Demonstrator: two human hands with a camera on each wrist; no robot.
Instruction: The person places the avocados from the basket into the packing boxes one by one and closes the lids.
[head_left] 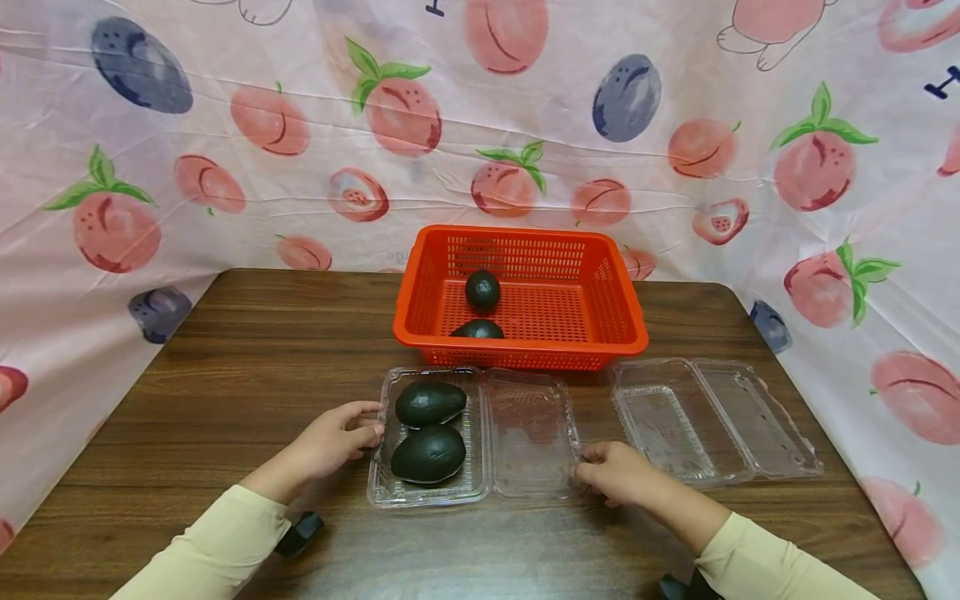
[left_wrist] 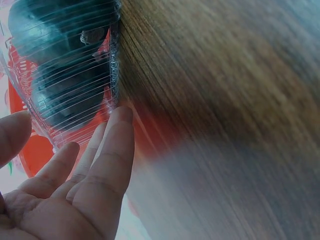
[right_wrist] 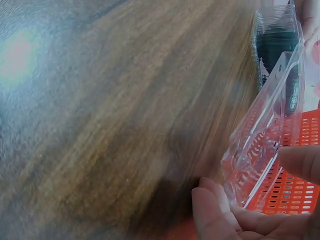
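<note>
Two avocados (head_left: 429, 455) lie, in the head view, in the open clear container (head_left: 431, 502) before the orange basket (head_left: 525, 354); they look firm and weighty. Left wrist view: the left hand (left_wrist: 75, 195) has extended fingers at the container's side, thumb apart. Right wrist view: the right hand (right_wrist: 265, 225) pinches the lid (right_wrist: 267, 125), probably light, flexible, crackable, best held by its rim.

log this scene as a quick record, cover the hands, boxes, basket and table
left hand: at the filled box's left side
right hand: pinching the outer edge of its lid
filled box: clear, open, two avocados
second box: clear, open, empty, farther right
basket: orange-red, behind the filled box, two more avocados visible
table: brown wood grain
</note>
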